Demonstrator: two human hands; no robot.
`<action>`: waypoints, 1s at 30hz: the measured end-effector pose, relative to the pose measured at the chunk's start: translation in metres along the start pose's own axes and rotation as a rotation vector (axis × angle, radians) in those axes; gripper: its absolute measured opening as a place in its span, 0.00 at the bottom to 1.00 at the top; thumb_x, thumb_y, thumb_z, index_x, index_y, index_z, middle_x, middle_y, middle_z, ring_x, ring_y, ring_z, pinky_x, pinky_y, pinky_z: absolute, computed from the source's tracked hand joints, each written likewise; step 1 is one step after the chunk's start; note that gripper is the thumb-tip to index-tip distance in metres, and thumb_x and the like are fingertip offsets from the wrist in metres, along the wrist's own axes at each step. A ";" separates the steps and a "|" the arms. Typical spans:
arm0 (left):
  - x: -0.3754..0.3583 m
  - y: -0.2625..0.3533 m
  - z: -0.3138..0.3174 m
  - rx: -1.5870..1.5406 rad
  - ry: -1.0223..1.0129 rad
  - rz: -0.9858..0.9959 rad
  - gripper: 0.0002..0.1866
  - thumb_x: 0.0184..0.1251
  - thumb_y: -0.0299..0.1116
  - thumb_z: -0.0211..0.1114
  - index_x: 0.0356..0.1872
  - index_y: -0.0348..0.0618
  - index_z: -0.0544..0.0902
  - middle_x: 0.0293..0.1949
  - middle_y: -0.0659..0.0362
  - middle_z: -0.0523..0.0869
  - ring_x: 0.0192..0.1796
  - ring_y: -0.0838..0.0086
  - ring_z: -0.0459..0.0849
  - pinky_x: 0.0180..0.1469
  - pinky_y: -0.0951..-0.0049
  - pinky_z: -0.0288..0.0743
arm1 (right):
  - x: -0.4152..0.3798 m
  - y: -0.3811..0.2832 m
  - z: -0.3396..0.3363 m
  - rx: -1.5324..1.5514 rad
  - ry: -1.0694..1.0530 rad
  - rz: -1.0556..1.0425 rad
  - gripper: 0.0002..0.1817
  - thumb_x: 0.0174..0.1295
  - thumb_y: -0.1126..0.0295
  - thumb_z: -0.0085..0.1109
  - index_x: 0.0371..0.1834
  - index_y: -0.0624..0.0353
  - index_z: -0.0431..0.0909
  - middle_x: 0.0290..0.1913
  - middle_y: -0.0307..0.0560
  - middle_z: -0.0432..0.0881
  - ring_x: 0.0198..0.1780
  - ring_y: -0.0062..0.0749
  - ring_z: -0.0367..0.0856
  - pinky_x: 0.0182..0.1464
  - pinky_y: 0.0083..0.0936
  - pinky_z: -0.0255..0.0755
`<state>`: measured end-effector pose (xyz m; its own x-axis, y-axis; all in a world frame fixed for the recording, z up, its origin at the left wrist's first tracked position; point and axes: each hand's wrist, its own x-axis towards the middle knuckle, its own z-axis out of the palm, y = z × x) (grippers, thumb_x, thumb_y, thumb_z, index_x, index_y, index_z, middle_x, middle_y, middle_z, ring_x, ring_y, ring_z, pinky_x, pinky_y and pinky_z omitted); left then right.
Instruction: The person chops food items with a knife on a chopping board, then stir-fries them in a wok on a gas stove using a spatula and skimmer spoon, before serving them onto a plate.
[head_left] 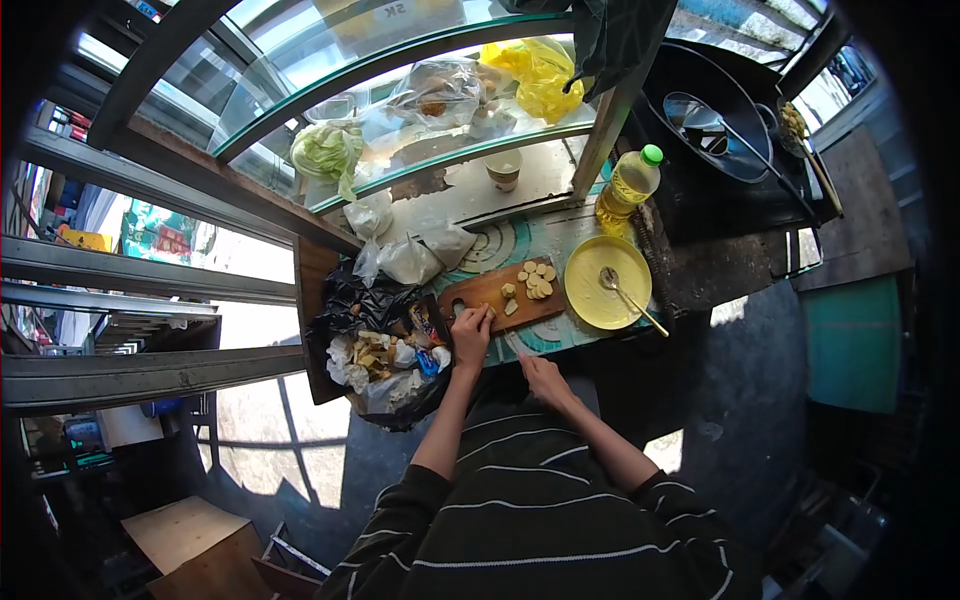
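Observation:
My left hand [472,335] is closed at the left part of a wooden cutting board [470,292], fingertips pinched together; what lies under them is hidden. In my right hand [545,381] is a knife [516,343], its blade pointing up toward the board's near edge. Pale round slices [538,281] are heaped at the board's right end, with a few loose pieces [510,305] between them and my left hand. Right of the board stands a yellow plate [585,262] with a spoon [632,302] resting in it.
A bottle of yellow oil [628,188] stands behind the plate. Left of the board is a black bag of scraps [372,300]. White plastic bags [410,260] lie behind it. A glass case [420,165] holds a cabbage [328,150]. A wok [730,150] sits far right.

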<state>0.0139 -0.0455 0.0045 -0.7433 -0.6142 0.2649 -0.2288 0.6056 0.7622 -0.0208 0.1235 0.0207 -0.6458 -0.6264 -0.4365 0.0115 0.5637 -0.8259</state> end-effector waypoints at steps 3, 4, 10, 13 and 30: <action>0.000 -0.002 0.001 0.041 0.014 0.039 0.10 0.50 0.24 0.63 0.37 0.37 0.82 0.27 0.51 0.81 0.29 0.62 0.80 0.34 0.69 0.72 | 0.004 -0.006 -0.006 0.009 -0.063 0.041 0.27 0.65 0.48 0.36 0.18 0.60 0.65 0.13 0.42 0.67 0.14 0.26 0.68 0.17 0.25 0.62; 0.000 -0.001 0.001 0.042 0.014 0.038 0.10 0.50 0.24 0.63 0.37 0.37 0.82 0.27 0.51 0.81 0.29 0.62 0.80 0.34 0.69 0.72 | 0.006 -0.009 -0.008 0.023 -0.099 0.081 0.27 0.65 0.48 0.36 0.18 0.60 0.65 0.13 0.42 0.67 0.14 0.26 0.68 0.16 0.24 0.62; -0.001 0.001 0.002 0.037 0.036 0.030 0.10 0.50 0.25 0.64 0.36 0.37 0.82 0.27 0.51 0.81 0.29 0.62 0.80 0.33 0.69 0.72 | 0.019 -0.007 -0.003 0.118 -0.161 0.175 0.27 0.65 0.47 0.35 0.18 0.58 0.64 0.13 0.40 0.66 0.12 0.25 0.66 0.14 0.23 0.60; -0.001 0.001 0.002 0.034 0.044 0.034 0.10 0.50 0.25 0.64 0.36 0.37 0.82 0.27 0.51 0.81 0.29 0.62 0.80 0.33 0.69 0.72 | 0.009 0.010 0.003 0.071 -0.055 0.068 0.27 0.64 0.45 0.36 0.18 0.56 0.62 0.12 0.36 0.62 0.10 0.21 0.60 0.13 0.21 0.56; -0.002 0.001 -0.007 0.043 -0.048 -0.042 0.14 0.48 0.25 0.67 0.39 0.38 0.81 0.28 0.51 0.78 0.29 0.62 0.79 0.32 0.69 0.73 | -0.004 -0.010 -0.009 0.398 -0.162 0.356 0.24 0.64 0.47 0.37 0.22 0.56 0.65 0.12 0.38 0.62 0.10 0.21 0.59 0.12 0.20 0.55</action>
<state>0.0195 -0.0473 0.0092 -0.7612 -0.6156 0.2039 -0.2866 0.6013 0.7458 -0.0251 0.1260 0.0339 -0.4241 -0.5268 -0.7367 0.5156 0.5283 -0.6746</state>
